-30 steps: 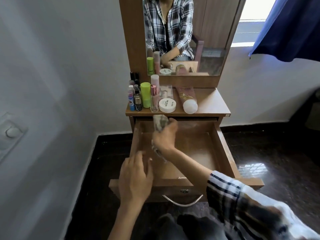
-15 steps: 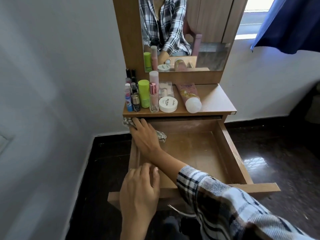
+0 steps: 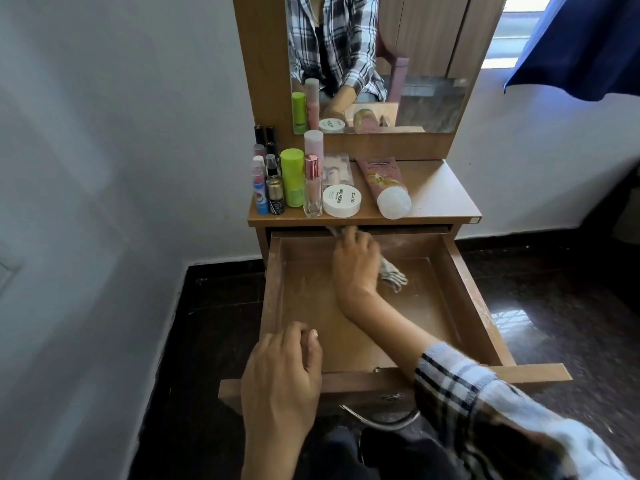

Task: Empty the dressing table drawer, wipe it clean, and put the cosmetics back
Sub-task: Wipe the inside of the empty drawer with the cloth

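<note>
Emptied drawer mid-wipe: right hand grips cloth, left hand curls over front edge; cosmetics await return.

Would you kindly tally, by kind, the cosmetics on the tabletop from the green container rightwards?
Green container: 1
Tall pink bottle: 1
Glass perfume bottle: 1
Clear packet: 1
White round jar: 1
Pink tube lying flat: 1
Total: 6
</note>
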The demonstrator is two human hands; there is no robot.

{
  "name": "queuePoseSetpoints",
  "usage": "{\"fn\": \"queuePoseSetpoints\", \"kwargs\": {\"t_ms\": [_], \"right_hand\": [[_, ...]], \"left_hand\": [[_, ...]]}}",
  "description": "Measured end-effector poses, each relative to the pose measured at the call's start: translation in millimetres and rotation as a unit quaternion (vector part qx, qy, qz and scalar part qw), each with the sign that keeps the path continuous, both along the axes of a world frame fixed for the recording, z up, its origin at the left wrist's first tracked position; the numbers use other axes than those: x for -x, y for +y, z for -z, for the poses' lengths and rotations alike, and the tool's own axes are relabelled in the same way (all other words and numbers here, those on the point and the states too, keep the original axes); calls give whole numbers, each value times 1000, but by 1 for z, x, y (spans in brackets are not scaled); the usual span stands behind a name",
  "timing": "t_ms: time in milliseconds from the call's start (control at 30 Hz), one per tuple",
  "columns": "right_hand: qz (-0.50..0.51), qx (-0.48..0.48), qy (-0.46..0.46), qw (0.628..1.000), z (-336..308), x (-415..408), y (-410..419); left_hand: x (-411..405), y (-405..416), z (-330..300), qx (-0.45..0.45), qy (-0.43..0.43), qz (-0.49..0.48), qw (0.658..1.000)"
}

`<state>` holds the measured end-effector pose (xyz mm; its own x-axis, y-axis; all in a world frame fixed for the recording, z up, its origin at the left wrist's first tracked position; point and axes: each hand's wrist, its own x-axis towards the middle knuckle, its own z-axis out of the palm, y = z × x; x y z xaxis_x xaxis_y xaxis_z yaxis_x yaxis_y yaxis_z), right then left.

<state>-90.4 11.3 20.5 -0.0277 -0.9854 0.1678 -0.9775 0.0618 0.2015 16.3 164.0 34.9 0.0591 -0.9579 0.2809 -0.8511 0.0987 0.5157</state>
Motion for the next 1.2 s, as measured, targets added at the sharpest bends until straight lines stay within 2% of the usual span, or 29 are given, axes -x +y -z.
{"fn": "queuePoseSetpoints", "kwargs": {"t_ms": [100, 200, 267, 400, 467, 633, 967, 1100, 1200], "right_hand": [[56, -16, -2, 998, -1, 24, 0], [80, -19, -21, 996, -6, 14, 2], [44, -11, -56, 997, -9, -9, 1], [-112, -28, -149, 982, -14, -69, -5], [-122, -32, -163, 979, -16, -83, -10], [-146, -30, -130, 980, -8, -59, -12], [5, 11, -144, 990, -5, 47, -3], [88, -1, -202, 975, -7, 22, -8], [44, 5, -224, 974, -5, -24, -11]], "left_hand": [[0, 1, -2, -3, 8, 2, 1000], [1, 0, -1, 3, 2, 6, 1000], [1, 0, -2, -1, -2, 7, 1000], [0, 0, 0, -24, -19, -16, 999], [1, -2, 1, -54, -1, -23, 998], [1, -1, 0, -39, -17, -9, 999], [2, 1, 0, 1, -4, 4, 1000], [5, 2, 1, 8, 3, -6, 1000], [6, 3, 2, -2, 13, -18, 1000]]}}
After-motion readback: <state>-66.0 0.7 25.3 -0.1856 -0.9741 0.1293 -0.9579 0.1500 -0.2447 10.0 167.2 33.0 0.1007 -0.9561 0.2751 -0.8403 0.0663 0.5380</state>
